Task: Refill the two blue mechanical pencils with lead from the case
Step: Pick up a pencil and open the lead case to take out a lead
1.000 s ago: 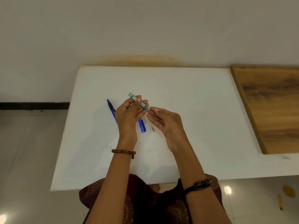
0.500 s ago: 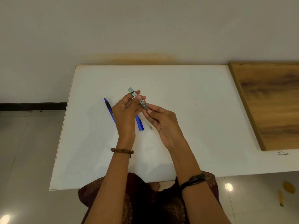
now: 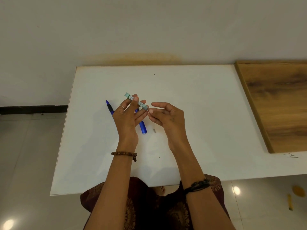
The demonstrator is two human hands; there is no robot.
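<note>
My left hand (image 3: 127, 118) holds the pale green lead case (image 3: 136, 101) above the white table (image 3: 191, 100), tilted with its lower end pointing right. My right hand (image 3: 167, 117) is right beside that end, fingers curled, thumb and forefinger pinched near the case's tip; whether they hold a lead I cannot tell. One blue mechanical pencil (image 3: 142, 126) lies on the table under my left hand. The other blue pencil (image 3: 109, 107), with a dark grip, lies to its left, partly hidden by the hand. A small grey cap (image 3: 154, 130) lies beside the first pencil.
A wooden board (image 3: 279, 103) covers the right part of the table. The wall stands just behind the table's far edge. Tiled floor shows on the left and below, with a yellow object (image 3: 298, 190) at the lower right.
My right hand's fingers were on the lower end of the case half a second ago; now they have drawn slightly off to the right. The left hand keeps the case at nearly the same spot.
</note>
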